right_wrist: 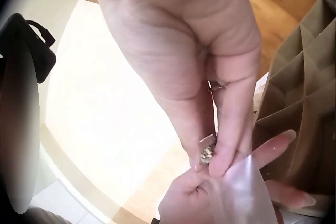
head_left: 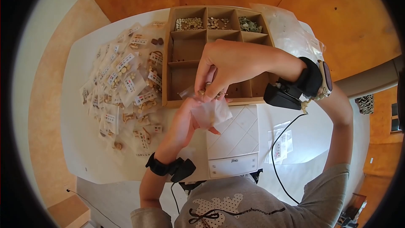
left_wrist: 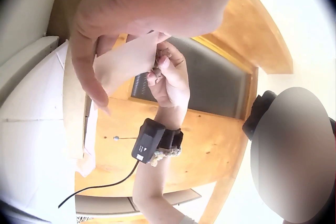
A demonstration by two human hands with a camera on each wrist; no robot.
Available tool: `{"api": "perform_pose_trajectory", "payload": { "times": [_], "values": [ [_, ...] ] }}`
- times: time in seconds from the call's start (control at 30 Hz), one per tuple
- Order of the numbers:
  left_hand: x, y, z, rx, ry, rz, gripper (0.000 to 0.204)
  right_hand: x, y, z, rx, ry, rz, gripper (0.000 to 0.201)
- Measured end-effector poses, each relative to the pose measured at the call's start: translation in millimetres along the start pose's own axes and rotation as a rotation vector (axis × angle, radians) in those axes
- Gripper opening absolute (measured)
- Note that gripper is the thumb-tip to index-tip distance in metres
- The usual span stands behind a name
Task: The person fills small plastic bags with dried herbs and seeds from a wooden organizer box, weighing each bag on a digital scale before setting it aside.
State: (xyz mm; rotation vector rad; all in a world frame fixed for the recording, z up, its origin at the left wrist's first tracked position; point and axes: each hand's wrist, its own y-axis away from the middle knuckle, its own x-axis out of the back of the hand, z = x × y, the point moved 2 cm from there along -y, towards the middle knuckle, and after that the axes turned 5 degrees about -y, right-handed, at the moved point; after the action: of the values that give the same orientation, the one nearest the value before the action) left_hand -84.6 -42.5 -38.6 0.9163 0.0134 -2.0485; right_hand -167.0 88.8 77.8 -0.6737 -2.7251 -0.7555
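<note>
A small translucent bag [head_left: 213, 112] is held by my left hand [head_left: 185, 120], just in front of the divided box. My right hand [head_left: 232, 63] is directly above it, pinching a few small dried pieces [right_wrist: 207, 153] between thumb and fingers at the bag's mouth. In the left wrist view the bag [left_wrist: 126, 61] lies between the left hand's thumb and fingers, and the right hand [left_wrist: 172, 85] meets its upper end. How far the pinched pieces are inside the bag cannot be told.
The divided cardboard box [head_left: 168, 80] has dried pieces in its three far compartments. Many filled, labelled packets [head_left: 126, 84] are heaped at the left. A white scale [head_left: 233, 143] stands in front, with flat bags [head_left: 280, 145] beside it and plastic bags [head_left: 291, 29] at the back right.
</note>
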Motion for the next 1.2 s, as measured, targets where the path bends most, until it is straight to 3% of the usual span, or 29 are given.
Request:
{"api": "perform_pose_trajectory", "payload": {
  "times": [0.1, 0.2, 0.3, 0.5, 0.8, 0.93, 1.1, 1.17, 1.2],
  "values": [
    [-5.9, 1.8, 4.4, -0.051, 0.006, 0.004, 0.048, 1.9, 0.3, -3.6, 0.019, 0.109, 0.064, 0.021],
    [-12.4, 4.2, 8.9, -0.041, -0.101, 0.072, 0.051, -2.4, -1.8, -1.4, 0.158, 0.35, 0.166, 0.022],
    [-11.5, 4.2, 8.3, -0.022, -0.088, 0.037, 0.051, -11.9, 4.8, -7.1, 0.127, 0.449, 0.223, 0.018],
    [-9.2, 1.0, 7.0, -0.007, -0.061, -0.113, 0.048, -15.6, 4.3, 4.7, 0.285, 0.314, 0.12, 0.014],
    [-13.5, -0.7, 9.6, 0.006, -0.048, -0.197, 0.048, -14.8, 14.4, -10.7, 0.279, 0.218, 0.057, 0.01],
    [-13.2, 0.6, 9.0, 0.05, -0.042, -0.219, 0.047, -19.2, 4.4, 1.7, 0.409, 0.291, -0.003, 0.009],
    [-12.9, 0.3, 6.4, 0.043, -0.022, -0.251, 0.048, -21.5, 7.4, -0.8, 0.425, 0.329, 0.03, 0.016],
    [-13.7, -0.4, 6.4, 0.055, -0.021, -0.259, 0.049, -18.6, 2.4, 4.6, 0.61, 0.37, 0.033, 0.015],
    [-14.0, -0.9, 6.7, 0.06, -0.021, -0.264, 0.049, -18.1, 0.2, 7.4, 0.575, 0.387, 0.016, 0.015]
  ]
}}
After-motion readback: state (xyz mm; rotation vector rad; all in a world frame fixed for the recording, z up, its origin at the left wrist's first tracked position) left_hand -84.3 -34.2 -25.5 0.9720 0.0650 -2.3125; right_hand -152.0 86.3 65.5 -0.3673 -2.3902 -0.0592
